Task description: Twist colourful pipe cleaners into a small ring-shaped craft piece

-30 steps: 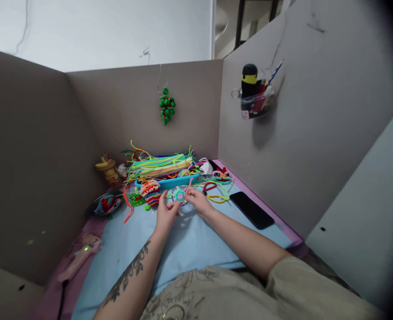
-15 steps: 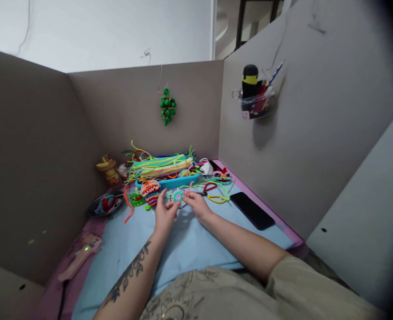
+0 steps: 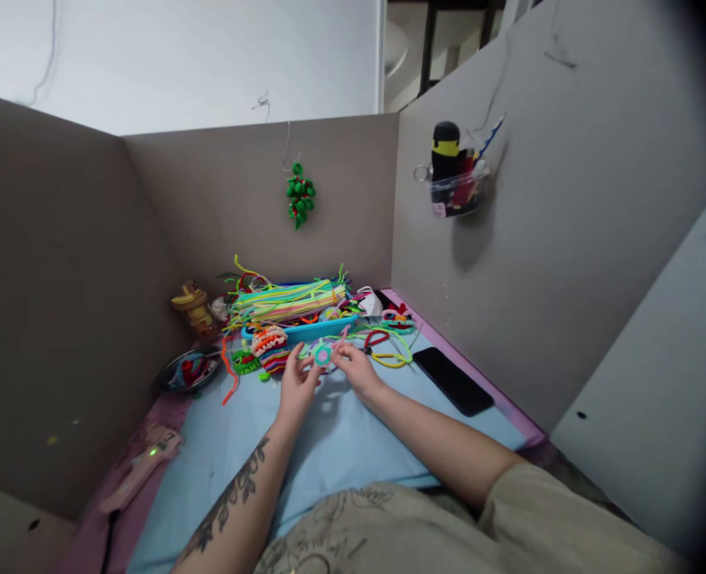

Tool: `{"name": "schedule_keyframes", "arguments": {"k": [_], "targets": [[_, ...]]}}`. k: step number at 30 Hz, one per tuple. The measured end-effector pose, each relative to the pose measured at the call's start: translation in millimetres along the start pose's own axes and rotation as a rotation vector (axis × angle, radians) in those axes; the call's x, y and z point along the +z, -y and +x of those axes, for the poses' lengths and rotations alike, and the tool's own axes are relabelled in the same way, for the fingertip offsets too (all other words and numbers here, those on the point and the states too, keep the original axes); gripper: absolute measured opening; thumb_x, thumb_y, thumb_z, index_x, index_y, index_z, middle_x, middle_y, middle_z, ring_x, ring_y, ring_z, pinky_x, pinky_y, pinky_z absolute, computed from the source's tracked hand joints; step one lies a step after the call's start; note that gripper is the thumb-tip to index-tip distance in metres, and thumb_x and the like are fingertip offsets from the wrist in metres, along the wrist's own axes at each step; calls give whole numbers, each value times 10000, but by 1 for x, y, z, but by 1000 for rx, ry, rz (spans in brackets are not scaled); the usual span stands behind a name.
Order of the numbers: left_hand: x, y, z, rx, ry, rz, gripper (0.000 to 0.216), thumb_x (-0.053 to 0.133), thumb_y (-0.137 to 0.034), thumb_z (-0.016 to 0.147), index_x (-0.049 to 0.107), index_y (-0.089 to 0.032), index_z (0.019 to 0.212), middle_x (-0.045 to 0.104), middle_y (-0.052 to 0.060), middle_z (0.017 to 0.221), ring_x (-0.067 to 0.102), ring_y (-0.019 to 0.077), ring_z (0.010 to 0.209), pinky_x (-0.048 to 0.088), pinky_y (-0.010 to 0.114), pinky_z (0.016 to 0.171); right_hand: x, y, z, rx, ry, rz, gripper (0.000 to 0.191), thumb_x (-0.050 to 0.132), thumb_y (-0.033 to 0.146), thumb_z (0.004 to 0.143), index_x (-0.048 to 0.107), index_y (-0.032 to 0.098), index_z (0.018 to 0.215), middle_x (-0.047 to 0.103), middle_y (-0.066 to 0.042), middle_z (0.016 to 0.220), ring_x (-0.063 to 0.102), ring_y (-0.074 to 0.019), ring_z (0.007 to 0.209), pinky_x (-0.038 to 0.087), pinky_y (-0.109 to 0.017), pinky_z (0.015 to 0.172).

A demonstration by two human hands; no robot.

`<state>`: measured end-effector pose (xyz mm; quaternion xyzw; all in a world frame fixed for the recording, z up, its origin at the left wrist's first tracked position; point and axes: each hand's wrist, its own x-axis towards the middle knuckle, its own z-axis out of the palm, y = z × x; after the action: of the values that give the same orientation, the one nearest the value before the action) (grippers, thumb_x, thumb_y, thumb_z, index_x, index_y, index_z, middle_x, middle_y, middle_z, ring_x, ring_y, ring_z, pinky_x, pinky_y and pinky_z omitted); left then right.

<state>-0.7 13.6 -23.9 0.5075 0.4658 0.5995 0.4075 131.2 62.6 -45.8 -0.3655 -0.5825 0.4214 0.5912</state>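
A small teal and pink pipe-cleaner flower (image 3: 322,355) is held up just above the blue cloth. My left hand (image 3: 297,384) pinches its left edge between thumb and fingers. On the opposite side my right hand (image 3: 356,370) has its fingertips closed at the flower's edge, by a pink pipe cleaner (image 3: 345,335) that sticks up there. What exactly those right fingertips grip is too small to make out. Close behind lie a striped pipe-cleaner piece (image 3: 274,360) and a cutting tool (image 3: 380,338) with red and yellow handles.
A blue tray (image 3: 305,330) heaped with colourful pipe cleaners (image 3: 293,296) stands at the back. To the right lies a black phone (image 3: 454,381). At left are a metal bowl (image 3: 190,370) and a pink glue gun (image 3: 143,469) with a lit green light. Grey panels enclose three sides.
Both hands keep their hold, and the flower has turned and shifted very slightly to the right. The whole view has tilted a little.
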Motion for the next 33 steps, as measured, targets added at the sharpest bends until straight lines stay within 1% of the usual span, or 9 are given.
{"name": "schedule_keyframes", "arguments": {"k": [2, 5, 11, 15, 19, 23, 29, 31, 33], "targets": [[1, 2, 0, -8, 26, -56, 709, 670, -331, 659, 342, -220, 1278, 553, 39, 909, 583, 131, 706, 496, 265, 611, 1, 2, -2, -3, 23, -13, 288, 603, 444, 701, 549, 176, 607, 548, -25, 844, 505, -168, 864, 361, -294, 845], [0, 3, 2, 26, 61, -95, 718, 693, -296, 642, 357, -213, 1271, 509, -16, 793, 536, 101, 667, 472, 245, 636, 2, 4, -5, -11, 45, -30, 271, 617, 426, 691, 554, 175, 611, 547, -31, 878, 505, -176, 897, 355, -302, 862], [-2, 2, 2, 61, 67, -36, 662, 697, -260, 649, 407, -181, 1239, 390, -67, 639, 438, 67, 576, 387, 184, 557, 2, 4, -7, -3, 62, -21, 223, 644, 385, 673, 566, 180, 638, 535, -38, 892, 507, -186, 915, 380, -302, 841], [-1, 2, 2, -8, 74, -48, 695, 710, -284, 630, 396, -157, 1238, 407, -70, 617, 442, 69, 552, 382, 196, 550, 2, 3, -7, -13, 4, 4, 193, 659, 353, 656, 576, 178, 662, 523, -39, 904, 505, -181, 917, 378, -298, 849], [0, 4, 3, -48, 103, -67, 698, 716, -308, 613, 409, -148, 1218, 415, -74, 600, 452, 73, 538, 380, 201, 544, 2, 1, -6, -6, -7, 38, 197, 664, 347, 642, 585, 167, 653, 523, -38, 913, 508, -175, 918, 367, -293, 857], [0, 3, 2, -21, 113, -37, 686, 726, -299, 597, 422, -149, 1193, 380, -87, 589, 419, 58, 509, 348, 181, 509, 3, -1, -6, 11, -8, 64, 208, 664, 356, 636, 594, 162, 663, 546, -33, 900, 510, -169, 884, 357, -300, 853], [-2, 0, 1, 60, 5, 159, 606, 728, -302, 590, 469, -149, 1117, 337, -107, 525, 371, 53, 445, 287, 173, 443, 4, -1, -6, 5, 66, 17, 210, 632, 358, 677, 571, 162, 630, 568, -21, 797, 515, -160, 806, 386, -284, 790], [-2, -3, 1, 23, -3, 132, 608, 724, -296, 596, 450, -156, 1121, 382, -102, 523, 415, 62, 448, 307, 175, 446, 0, 0, -1, -19, 74, -42, 234, 591, 380, 713, 570, 163, 629, 567, -17, 746, 510, -153, 761, 397, -274, 748], [-2, -7, 1, -43, -11, 65, 626, 724, -285, 597, 419, -157, 1129, 476, -77, 558, 494, 85, 489, 362, 188, 479, -10, 3, 8, -49, 12, -124, 253, 540, 391, 750, 580, 163, 648, 555, -13, 695, 500, -149, 722, 400, -267, 707]]}}
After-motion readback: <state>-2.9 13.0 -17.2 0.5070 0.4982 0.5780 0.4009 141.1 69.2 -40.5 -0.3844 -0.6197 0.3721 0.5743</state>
